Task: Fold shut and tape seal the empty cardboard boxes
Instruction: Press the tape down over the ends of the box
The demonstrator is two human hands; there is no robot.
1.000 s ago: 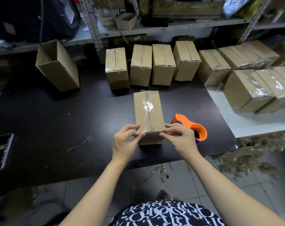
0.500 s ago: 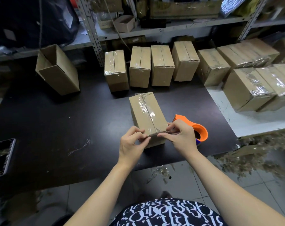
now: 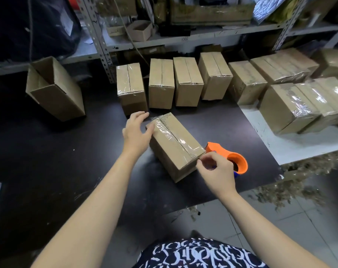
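A sealed cardboard box (image 3: 176, 146) lies at an angle in the middle of the frame on a black table (image 3: 48, 161), with a strip of clear tape (image 3: 174, 136) running along its top seam. The left hand (image 3: 136, 130) is spread wide with relaxed fingers at the box's far left corner, and its thumb touches the taped edge there. The right hand (image 3: 216, 171) has its fingers curled, with thumb and forefinger pinched on the box's near right corner, where the tape folds over. An orange tape dispenser (image 3: 236, 160) sits on the table just behind that hand, right of the box.

A row of taped boxes (image 3: 160, 84) stands across the upper middle. More taped boxes (image 3: 288, 107) are stacked at the upper right on a white table (image 3: 299, 146). An open box (image 3: 54, 89) leans at the upper left, and a metal shelf (image 3: 183, 38) crosses the top.
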